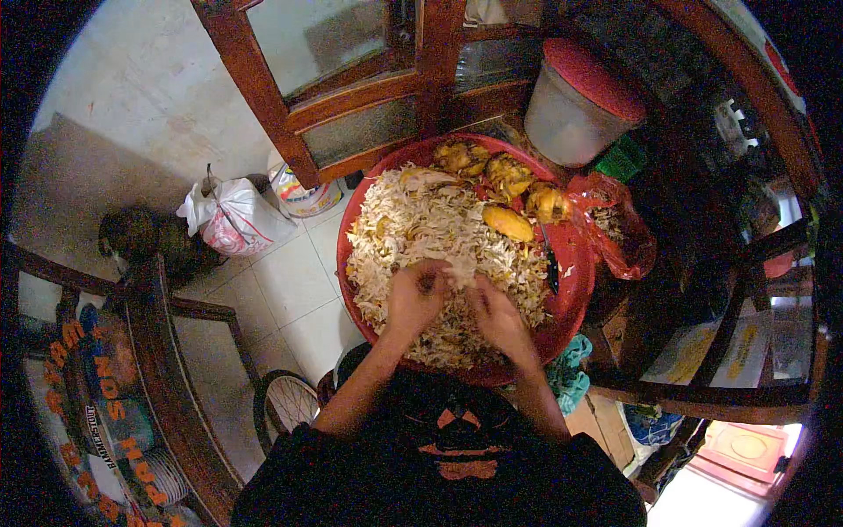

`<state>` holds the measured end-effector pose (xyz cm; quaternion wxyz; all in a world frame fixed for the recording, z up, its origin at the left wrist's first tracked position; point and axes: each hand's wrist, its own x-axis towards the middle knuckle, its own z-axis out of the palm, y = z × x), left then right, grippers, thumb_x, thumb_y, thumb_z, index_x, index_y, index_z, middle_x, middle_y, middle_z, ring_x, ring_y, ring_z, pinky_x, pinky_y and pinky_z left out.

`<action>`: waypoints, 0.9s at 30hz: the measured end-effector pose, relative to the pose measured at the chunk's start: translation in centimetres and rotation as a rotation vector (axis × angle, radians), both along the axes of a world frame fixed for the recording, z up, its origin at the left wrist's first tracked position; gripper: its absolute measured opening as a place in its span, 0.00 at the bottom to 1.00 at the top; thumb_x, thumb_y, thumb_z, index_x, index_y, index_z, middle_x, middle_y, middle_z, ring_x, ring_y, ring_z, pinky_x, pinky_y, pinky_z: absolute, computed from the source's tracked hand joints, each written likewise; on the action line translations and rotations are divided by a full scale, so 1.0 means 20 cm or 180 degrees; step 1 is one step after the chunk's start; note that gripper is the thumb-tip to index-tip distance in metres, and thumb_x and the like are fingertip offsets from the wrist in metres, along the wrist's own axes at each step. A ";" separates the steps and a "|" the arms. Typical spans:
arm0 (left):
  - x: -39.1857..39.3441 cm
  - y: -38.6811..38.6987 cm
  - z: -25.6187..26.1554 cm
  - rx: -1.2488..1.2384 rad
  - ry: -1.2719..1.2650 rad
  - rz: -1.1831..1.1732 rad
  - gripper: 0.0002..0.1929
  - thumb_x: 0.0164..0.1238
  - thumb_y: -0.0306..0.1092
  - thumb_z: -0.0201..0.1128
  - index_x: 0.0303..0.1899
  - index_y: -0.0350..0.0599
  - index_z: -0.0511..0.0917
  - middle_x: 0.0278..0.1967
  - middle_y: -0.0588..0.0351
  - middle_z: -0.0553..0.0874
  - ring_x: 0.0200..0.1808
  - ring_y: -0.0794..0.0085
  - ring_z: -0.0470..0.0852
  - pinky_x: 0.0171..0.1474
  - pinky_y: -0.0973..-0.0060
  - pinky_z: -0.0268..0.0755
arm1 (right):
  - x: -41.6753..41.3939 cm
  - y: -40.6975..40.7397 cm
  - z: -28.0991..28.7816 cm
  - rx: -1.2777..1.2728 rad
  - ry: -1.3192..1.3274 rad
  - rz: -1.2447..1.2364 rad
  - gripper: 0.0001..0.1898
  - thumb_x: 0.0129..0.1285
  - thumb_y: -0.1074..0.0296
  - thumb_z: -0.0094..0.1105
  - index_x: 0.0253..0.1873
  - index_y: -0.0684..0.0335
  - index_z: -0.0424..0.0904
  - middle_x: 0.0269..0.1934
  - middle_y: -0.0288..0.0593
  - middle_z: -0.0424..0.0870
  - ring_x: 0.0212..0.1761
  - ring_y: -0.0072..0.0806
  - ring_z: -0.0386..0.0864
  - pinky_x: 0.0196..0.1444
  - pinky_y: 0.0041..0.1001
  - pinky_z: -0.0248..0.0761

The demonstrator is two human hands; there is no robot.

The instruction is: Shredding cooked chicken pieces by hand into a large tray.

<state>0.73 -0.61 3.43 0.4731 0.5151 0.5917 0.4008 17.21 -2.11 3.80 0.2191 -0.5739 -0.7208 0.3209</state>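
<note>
A large red plastic basin stands before me, heaped with pale shredded meat that looks like chicken. Over the near half of the heap, my left hand and my right hand face each other with fingers bent. Between their fingertips is a pale strip of shredded meat, which both seem to pinch; motion blurs the fingers. Several browned, yellow cooked chicken pieces lie along the basin's far rim. A smooth yellow piece rests on the heap. Beside it lies a utensil with a black handle.
A clear red plastic bag with scraps hangs at the basin's right rim. Behind stands a bucket with a red lid. A wooden glazed door borders the far side. Left on the tiles sit a tied white bag and a tub.
</note>
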 end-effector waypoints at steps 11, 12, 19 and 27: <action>-0.12 0.20 -0.28 0.1211 0.2701 -0.2148 0.14 0.47 0.21 0.55 0.39 0.39 0.81 0.37 0.40 0.80 0.42 0.48 0.78 0.48 0.61 0.71 | -0.04 0.14 0.17 -0.1010 -0.0267 0.0061 0.19 0.64 0.69 0.45 0.59 0.66 0.64 0.46 0.63 0.76 0.46 0.54 0.76 0.49 0.41 0.68; -0.10 0.20 -0.24 0.1953 0.4208 -0.2914 0.14 0.48 0.20 0.55 0.39 0.38 0.80 0.38 0.39 0.80 0.42 0.47 0.78 0.47 0.61 0.71 | -0.07 0.14 0.23 -0.0893 -0.0425 -0.0033 0.18 0.64 0.69 0.45 0.58 0.66 0.66 0.44 0.63 0.76 0.47 0.53 0.75 0.49 0.42 0.68; -0.14 0.14 -0.05 0.0617 0.1209 -0.0990 0.12 0.51 0.23 0.56 0.39 0.35 0.79 0.40 0.41 0.80 0.42 0.49 0.79 0.47 0.62 0.71 | 0.08 0.08 0.13 -0.0925 -0.0379 -0.0667 0.19 0.65 0.68 0.46 0.60 0.62 0.65 0.47 0.56 0.78 0.49 0.45 0.77 0.50 0.37 0.68; -0.06 0.03 -0.10 0.0421 0.0644 -0.0402 0.10 0.51 0.23 0.63 0.38 0.34 0.79 0.33 0.45 0.83 0.34 0.58 0.82 0.39 0.70 0.74 | 0.10 0.03 -0.22 0.0220 0.0007 0.0482 0.20 0.67 0.67 0.45 0.63 0.60 0.63 0.47 0.55 0.78 0.46 0.38 0.78 0.49 0.31 0.70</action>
